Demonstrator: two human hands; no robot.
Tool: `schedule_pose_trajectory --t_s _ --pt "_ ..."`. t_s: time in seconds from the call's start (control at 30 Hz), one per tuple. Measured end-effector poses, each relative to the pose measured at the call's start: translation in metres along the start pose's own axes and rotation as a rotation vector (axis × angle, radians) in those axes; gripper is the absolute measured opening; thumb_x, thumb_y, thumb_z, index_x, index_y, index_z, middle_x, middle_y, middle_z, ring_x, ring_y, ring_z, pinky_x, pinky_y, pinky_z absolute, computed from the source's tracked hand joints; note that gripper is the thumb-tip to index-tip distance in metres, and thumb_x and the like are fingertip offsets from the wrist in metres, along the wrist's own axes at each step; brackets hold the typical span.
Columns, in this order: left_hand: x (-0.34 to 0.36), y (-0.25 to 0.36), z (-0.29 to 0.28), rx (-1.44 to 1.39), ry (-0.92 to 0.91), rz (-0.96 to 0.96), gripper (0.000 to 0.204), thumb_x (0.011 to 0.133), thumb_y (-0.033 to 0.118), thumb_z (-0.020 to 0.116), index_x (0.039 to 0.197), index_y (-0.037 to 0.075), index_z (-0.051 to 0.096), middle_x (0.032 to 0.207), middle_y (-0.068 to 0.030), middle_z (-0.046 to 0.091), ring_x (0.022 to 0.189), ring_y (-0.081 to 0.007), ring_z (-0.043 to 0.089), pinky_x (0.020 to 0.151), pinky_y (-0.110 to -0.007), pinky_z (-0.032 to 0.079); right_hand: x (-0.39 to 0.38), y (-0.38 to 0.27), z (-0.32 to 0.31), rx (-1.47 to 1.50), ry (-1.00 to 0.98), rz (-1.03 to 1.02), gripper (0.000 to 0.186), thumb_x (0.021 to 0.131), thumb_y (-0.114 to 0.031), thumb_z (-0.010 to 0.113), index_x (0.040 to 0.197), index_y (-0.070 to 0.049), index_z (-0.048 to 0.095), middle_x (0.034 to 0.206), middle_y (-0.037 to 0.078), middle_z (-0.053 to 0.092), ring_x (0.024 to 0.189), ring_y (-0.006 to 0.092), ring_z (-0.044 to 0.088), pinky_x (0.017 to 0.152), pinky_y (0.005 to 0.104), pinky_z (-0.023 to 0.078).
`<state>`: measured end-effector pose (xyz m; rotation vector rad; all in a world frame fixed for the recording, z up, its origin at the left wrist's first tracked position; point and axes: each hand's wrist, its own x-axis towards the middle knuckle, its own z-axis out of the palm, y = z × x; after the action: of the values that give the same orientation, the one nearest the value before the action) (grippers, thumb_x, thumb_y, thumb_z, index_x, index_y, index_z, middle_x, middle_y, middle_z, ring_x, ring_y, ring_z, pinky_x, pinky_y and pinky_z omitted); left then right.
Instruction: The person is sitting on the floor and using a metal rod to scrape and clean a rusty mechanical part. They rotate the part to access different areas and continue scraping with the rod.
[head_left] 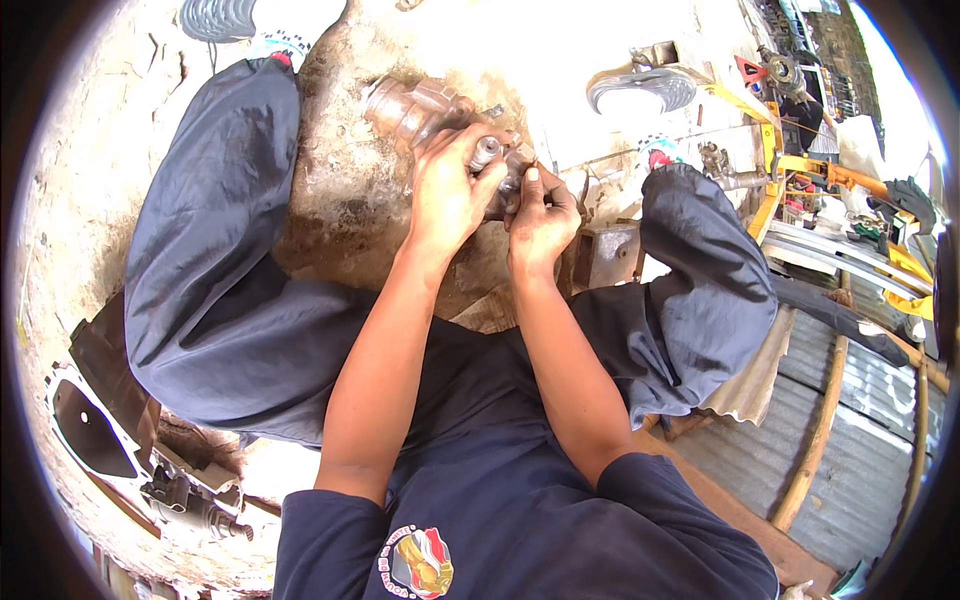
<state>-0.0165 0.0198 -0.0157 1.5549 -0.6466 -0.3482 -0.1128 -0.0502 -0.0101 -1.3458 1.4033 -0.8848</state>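
Between my bent legs, on a stained floor (pixel 340 190), lies a greasy metal assembly (pixel 405 108) with a bulky cylindrical body toward the upper left. My left hand (pixel 450 190) is wrapped round its nearer end, beside a short pale metal cylinder (pixel 486 150) with a hole in its top. My right hand (pixel 540 218) grips the same assembly on the right, thumb raised along it and fingers curled; exactly what its fingertips hold is partly hidden. A rusty metal block (pixel 606 250) sits just right of my right hand.
Sandals (pixel 640 92) (pixel 215 20) lie beyond my feet. At right are a yellow metal frame (pixel 760 235), jumbled tools and corrugated sheets (pixel 850 450) with wooden poles (pixel 820 440). At lower left lie a gasket-edged plate (pixel 88 420) and a dark motor-like part (pixel 190 510).
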Motion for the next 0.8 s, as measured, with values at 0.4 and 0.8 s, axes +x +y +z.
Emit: schedule_pose_trajectory --t_s 0.4,0.8 --pt "-0.001 -0.007 0.002 -0.032 0.068 0.049 0.026 0.084 0.010 0.074 0.110 0.008 0.073 0.101 -0.0109 0.076 0.093 -0.0299 0.071 0.085 -0.039 0.057 0.062 -0.057 -0.049 -0.093 -0.385 -0.094 0.024 0.102 -0.016 0.070 0.121 0.000 0.071 0.087 0.001 0.065 0.055 0.0033 0.045 0.047 0.0216 0.035" --pt "0.001 0.000 0.016 -0.056 0.154 -0.199 0.013 0.085 0.004 0.084 0.091 0.001 0.073 0.086 -0.0044 0.074 0.078 -0.0103 0.065 0.074 -0.027 0.054 0.116 -0.035 -0.068 -0.048 -0.528 -0.111 0.020 0.098 -0.014 0.075 0.112 -0.001 0.079 0.094 0.003 0.075 0.064 0.0066 0.055 0.058 0.0229 0.044"
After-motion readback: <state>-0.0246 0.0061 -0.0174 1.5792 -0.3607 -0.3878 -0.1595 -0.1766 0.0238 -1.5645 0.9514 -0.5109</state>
